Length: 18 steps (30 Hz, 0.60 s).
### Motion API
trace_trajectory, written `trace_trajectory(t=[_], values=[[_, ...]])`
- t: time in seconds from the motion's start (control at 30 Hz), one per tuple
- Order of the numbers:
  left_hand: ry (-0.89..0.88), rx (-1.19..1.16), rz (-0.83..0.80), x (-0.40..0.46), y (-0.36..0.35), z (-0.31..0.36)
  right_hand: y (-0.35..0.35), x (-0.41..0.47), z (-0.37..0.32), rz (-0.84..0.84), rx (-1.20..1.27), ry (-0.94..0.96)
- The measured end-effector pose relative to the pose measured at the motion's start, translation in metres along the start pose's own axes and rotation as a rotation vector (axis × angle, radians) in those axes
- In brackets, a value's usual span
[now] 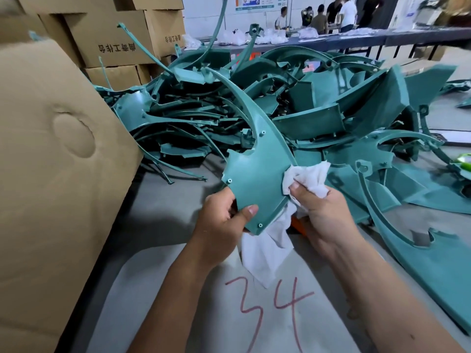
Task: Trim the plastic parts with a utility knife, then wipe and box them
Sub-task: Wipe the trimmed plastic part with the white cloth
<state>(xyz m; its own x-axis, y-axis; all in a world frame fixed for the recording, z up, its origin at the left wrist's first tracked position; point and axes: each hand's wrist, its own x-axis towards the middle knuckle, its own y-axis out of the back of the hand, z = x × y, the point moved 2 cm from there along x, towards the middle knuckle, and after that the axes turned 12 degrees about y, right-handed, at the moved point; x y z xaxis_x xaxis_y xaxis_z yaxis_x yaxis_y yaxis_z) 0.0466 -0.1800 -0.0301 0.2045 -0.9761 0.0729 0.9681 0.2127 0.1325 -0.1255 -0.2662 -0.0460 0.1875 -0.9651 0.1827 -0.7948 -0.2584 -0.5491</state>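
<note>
Left hand: it holds the lower corner of the teal plastic part, thumb lying on the front face, the other fingers curled behind it
Right hand: it grips a white cloth and presses it on the right edge of the part, at about 3 o'clock of the wide lower section; the thumb pinches the cloth against the fingers
Teal plastic part: raised above the table near the middle of the view, its wide end down in the left hand, its narrow curved tip pointing to 11 o'clock
White cloth: one end is bunched at the part's edge, the other end hangs down below the part to 6 o'clock
Pile of teal parts: behind the held part, from 10 o'clock to 3 o'clock
Cardboard box: large, at 9 o'clock, just beside the table
Table: grey, with a pale sheet at 6 o'clock marked "34" in red
Stacked cartons: at 11 o'clock, behind the pile
People: standing far away at 1 o'clock, at a long table
</note>
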Motion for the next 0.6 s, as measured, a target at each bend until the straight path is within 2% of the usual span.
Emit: trace_trajectory(t=[0.17, 0.27, 0.4, 0.5, 0.6], values=[[0.074, -0.079, -0.078, -0.002, 0.019, 0.004, 0.002, 0.004, -0.01, -0.196, -0.203, 0.199], [0.08, -0.099, -0.107, -0.004, 0.034, 0.005, 0.002, 0.001, -0.012, -0.356, -0.18, 0.116], [0.18, -0.115, -0.164, -0.007, 0.05, 0.0, 0.005, 0.0, -0.012, -0.379, -0.136, -0.013], [0.234, -0.123, -0.207, -0.01, 0.055, 0.001, 0.004, -0.003, -0.006, -0.407, -0.201, -0.045], [0.205, -0.194, -0.125, -0.008, 0.051, 0.006, 0.003, -0.001, 0.002, -0.322, -0.237, -0.01]])
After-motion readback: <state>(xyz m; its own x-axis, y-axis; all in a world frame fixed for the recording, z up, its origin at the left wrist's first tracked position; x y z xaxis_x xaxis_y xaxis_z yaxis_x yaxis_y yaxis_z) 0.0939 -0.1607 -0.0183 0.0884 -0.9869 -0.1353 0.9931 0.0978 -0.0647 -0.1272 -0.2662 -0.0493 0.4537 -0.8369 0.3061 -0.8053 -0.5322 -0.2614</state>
